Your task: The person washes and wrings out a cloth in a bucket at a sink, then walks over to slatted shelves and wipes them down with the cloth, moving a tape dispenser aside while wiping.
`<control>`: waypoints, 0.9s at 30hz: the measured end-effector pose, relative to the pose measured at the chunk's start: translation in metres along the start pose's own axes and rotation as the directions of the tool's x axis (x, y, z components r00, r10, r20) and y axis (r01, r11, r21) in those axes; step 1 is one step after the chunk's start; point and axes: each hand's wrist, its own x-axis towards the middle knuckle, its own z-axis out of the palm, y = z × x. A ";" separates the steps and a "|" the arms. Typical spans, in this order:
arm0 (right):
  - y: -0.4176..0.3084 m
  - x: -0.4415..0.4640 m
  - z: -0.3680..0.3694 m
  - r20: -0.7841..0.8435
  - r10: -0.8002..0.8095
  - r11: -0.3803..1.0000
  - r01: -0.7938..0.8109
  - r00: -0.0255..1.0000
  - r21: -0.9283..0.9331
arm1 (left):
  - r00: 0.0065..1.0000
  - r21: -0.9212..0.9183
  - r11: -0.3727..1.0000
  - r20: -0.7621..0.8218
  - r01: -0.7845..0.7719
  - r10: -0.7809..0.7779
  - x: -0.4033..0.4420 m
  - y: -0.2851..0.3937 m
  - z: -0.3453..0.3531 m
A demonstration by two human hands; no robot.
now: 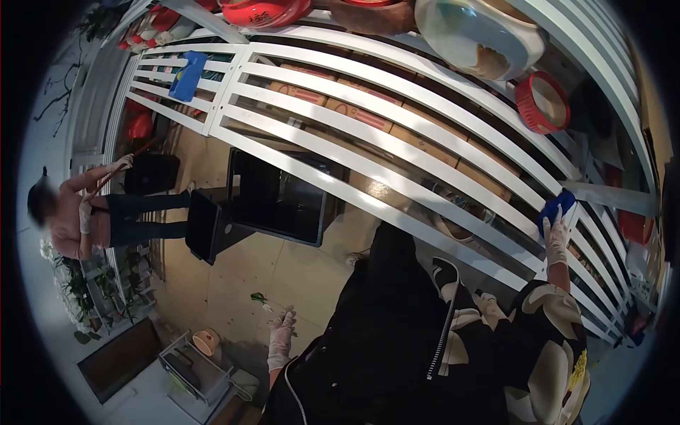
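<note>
My right hand [557, 230], in a pale thin glove, grips a dark blue cloth [557, 207] and presses it on the white slatted shelf [397, 152], near the shelf's right-hand crosspiece. My left hand [282, 331], gloved as well, hangs away from the shelf over the floor. Its fingers are loosely stretched, with nothing seen in them. Another blue cloth [188, 76] lies draped over the slats at the shelf's far left end.
Several pots line the shelf's back, among them a large glazed pot [482, 35] and a red ribbed pot [542, 103]. Cardboard boxes [361, 113] lie under the slats. A black bin [276, 198] stands on the floor [234, 290]. At left, another person [78, 212] holds a long handle.
</note>
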 end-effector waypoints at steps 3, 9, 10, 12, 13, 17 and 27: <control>-0.025 -0.001 -0.008 -0.002 -0.064 0.992 0.063 0.998 -0.111 | 1.000 -0.002 1.000 0.006 0.028 -0.028 -0.006 -0.019 -0.006; -0.117 -0.006 -0.005 -0.136 -0.286 0.953 0.266 0.949 -0.148 | 0.989 -0.057 0.987 -0.004 0.148 -0.149 0.004 -0.071 -0.021; -0.136 -0.010 -0.007 -0.155 -0.310 0.946 0.288 0.938 -0.151 | 0.986 -0.071 0.984 0.002 0.166 -0.166 0.012 -0.082 -0.025; -0.167 -0.014 -0.009 -0.178 -0.353 0.929 0.321 0.919 -0.185 | 0.987 -0.118 0.980 0.000 0.161 -0.162 0.027 -0.109 -0.032; -0.181 -0.016 -0.012 -0.179 -0.367 0.922 0.331 0.913 -0.203 | 0.986 -0.145 0.976 -0.002 0.163 -0.165 0.026 -0.113 -0.031; -0.247 -0.020 -0.014 -0.213 -0.475 0.868 0.415 0.854 -0.272 | 0.978 -0.129 0.970 0.010 0.207 -0.208 0.011 -0.080 -0.025; -0.400 -0.032 -0.040 -0.074 -0.567 0.795 0.521 0.821 -0.311 | 0.979 -0.290 0.937 -0.001 0.194 -0.203 0.017 -0.100 -0.021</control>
